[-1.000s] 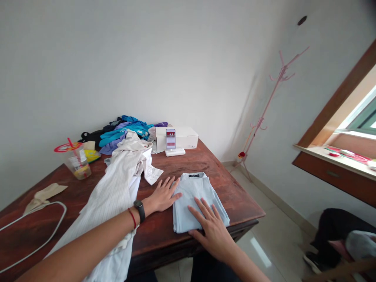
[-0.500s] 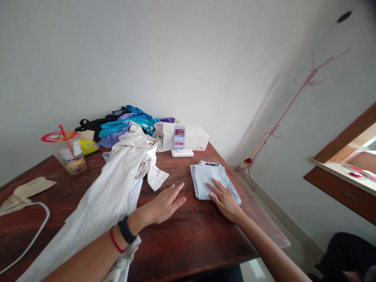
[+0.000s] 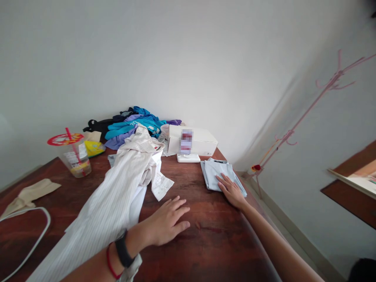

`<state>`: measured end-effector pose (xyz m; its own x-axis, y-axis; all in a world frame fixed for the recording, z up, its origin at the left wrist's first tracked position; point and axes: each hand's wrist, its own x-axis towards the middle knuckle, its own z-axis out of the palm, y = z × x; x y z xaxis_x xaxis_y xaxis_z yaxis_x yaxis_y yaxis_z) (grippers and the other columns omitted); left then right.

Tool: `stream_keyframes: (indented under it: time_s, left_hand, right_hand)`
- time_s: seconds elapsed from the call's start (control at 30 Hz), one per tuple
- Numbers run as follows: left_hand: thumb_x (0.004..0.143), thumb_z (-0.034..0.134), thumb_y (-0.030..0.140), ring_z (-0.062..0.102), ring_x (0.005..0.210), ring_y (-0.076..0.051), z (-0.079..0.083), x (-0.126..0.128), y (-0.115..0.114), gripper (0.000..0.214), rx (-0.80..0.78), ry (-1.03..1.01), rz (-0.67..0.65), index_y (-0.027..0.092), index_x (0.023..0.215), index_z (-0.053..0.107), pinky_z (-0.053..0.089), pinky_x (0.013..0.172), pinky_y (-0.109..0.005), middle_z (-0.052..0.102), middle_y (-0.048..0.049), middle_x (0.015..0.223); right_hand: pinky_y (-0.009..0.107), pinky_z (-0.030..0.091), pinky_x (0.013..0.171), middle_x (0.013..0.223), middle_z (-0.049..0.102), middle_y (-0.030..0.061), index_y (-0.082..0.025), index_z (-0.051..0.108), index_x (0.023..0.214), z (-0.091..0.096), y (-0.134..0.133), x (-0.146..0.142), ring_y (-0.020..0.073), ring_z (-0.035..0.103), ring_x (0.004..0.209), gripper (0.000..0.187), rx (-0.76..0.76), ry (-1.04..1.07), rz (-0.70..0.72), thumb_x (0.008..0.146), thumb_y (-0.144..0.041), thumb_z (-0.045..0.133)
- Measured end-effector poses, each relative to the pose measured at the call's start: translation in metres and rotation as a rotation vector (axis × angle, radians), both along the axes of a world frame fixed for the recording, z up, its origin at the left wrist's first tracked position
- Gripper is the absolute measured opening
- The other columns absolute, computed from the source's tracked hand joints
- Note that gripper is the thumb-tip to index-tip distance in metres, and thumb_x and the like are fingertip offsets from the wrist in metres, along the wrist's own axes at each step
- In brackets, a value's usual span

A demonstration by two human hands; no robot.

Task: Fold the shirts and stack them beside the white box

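Note:
My right hand (image 3: 232,190) lies flat, fingers stretched, on a folded light blue garment (image 3: 216,173) near the far right edge of the dark wooden table (image 3: 205,231). My left hand (image 3: 166,220) rests open on the bare tabletop, fingers spread, holding nothing. It wears a black band and a red string at the wrist. Just left of it lies a white striped shirt (image 3: 117,199), spread loosely toward the table's near edge.
A heap of blue, purple and black clothes (image 3: 129,126) sits at the back. Beside it stand a white box (image 3: 195,140) and a phone on a stand (image 3: 187,145). A plastic cup with a red straw (image 3: 72,154) stands at left. A pink coat stand (image 3: 308,113) is at right.
My right hand has slid the folded blue garment away from me to the far right of the table. My left hand came off the garment and now lies on bare wood.

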<state>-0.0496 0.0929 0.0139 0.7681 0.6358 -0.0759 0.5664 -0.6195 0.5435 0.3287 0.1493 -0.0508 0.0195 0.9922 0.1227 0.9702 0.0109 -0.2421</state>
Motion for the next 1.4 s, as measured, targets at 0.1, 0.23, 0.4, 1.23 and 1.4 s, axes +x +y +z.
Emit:
stream_keyframes:
  time_s: [0.1, 0.23, 0.4, 1.23, 1.4]
  left_hand:
    - [0.1, 0.047, 0.051, 0.02, 0.154, -0.033, 0.0, -0.002, 0.001, 0.056, -0.011, -0.014, -0.002, 0.022, 0.148, 0.052, 0.022, 0.123, -0.056, 0.032, -0.0097, 0.164]
    - [0.099, 0.05, 0.05, 0.021, 0.153, -0.033, 0.0, -0.004, 0.004, 0.053, -0.057, -0.041, 0.013, 0.026, 0.146, 0.055, 0.022, 0.123, -0.056, 0.033, -0.0078, 0.163]
    - [0.096, 0.057, 0.046, 0.03, 0.151, -0.032, -0.005, -0.006, 0.008, 0.047, -0.089, -0.173, 0.045, 0.028, 0.14, 0.061, 0.026, 0.122, -0.055, 0.043, -0.0071, 0.158]
    - [0.101, 0.046, 0.047, 0.068, 0.08, -0.018, 0.007, 0.0, 0.028, 0.039, -0.162, -0.564, 0.254, 0.016, 0.106, 0.07, 0.051, 0.076, -0.028, 0.074, -0.0066, 0.088]
    - [0.1, 0.046, 0.05, 0.067, 0.077, -0.018, 0.0, 0.0, 0.034, 0.042, -0.164, -0.585, 0.262, 0.015, 0.106, 0.069, 0.052, 0.075, -0.029, 0.073, -0.0074, 0.088]
  right_hand:
    - [0.055, 0.026, 0.121, 0.166, 0.027, 0.0024, -0.035, 0.042, 0.153, 0.0, 0.011, 0.005, 0.0277, 0.023, 0.154, 0.055, 0.001, 0.022, 0.024, 0.105, -0.054, 0.026]
    - [0.055, 0.025, 0.121, 0.165, 0.031, 0.0036, -0.031, 0.041, 0.154, -0.001, 0.023, 0.007, 0.0269, 0.024, 0.153, 0.057, 0.04, 0.054, 0.053, 0.104, -0.055, 0.029]
    - [0.048, 0.028, 0.121, 0.156, 0.046, 0.0099, -0.019, 0.049, 0.149, -0.005, 0.025, 0.011, 0.0262, 0.035, 0.149, 0.063, 0.21, 0.205, 0.056, 0.101, -0.057, 0.033]
    - [0.028, 0.035, 0.059, 0.054, 0.044, -0.0015, -0.022, 0.044, 0.056, 0.014, -0.005, -0.045, 0.0145, 0.043, 0.057, 0.056, 0.301, 0.53, 0.092, 0.095, -0.062, 0.037]
    - [0.028, 0.033, 0.059, 0.054, 0.049, -0.0009, -0.021, 0.044, 0.056, 0.01, -0.005, -0.049, 0.015, 0.045, 0.058, 0.052, 0.251, 0.485, 0.093, 0.095, -0.055, 0.04]
